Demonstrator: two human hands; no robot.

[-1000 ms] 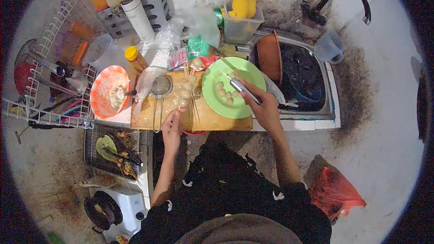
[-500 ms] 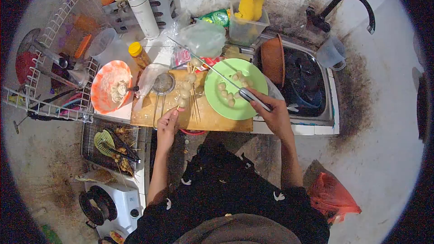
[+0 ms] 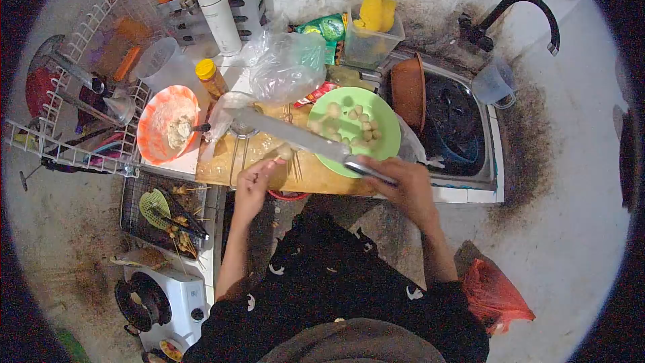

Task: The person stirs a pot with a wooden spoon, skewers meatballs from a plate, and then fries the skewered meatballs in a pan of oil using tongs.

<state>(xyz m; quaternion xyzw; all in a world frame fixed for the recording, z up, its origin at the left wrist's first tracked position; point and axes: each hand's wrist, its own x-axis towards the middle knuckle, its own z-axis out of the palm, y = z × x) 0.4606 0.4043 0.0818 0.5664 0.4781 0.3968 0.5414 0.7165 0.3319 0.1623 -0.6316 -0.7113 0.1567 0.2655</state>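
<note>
My left hand [image 3: 254, 185] pinches the lower end of a skewer of meatballs [image 3: 285, 152], which slants up and right, partly hidden behind the knife blade. My right hand [image 3: 406, 188] is closed round the dark handle of a knife [image 3: 289, 134]. Its broad blade points left, flat side showing, slightly blurred, above the wooden cutting board [image 3: 218, 171]. On the right of the board sits a light green plate [image 3: 390, 111] with several meatballs [image 3: 366, 128]. Bare wooden skewers [image 3: 295, 169] and a small strainer [image 3: 245, 124] lie on the board under the blade.
An orange-white bowl [image 3: 149, 124] with pale paste and a utensil stands left of the board. Behind are a yellow-capped bottle [image 3: 211, 79], plastic bags [image 3: 289, 64] and a white flask [image 3: 220, 20]. A sink [image 3: 494, 154] is at right, a stove [image 3: 188, 299] at lower left.
The meatball skewer has tilted from upright toward the right, its far end now over the plate. The knife has swung lower at its tip and turned its flat side into view.
</note>
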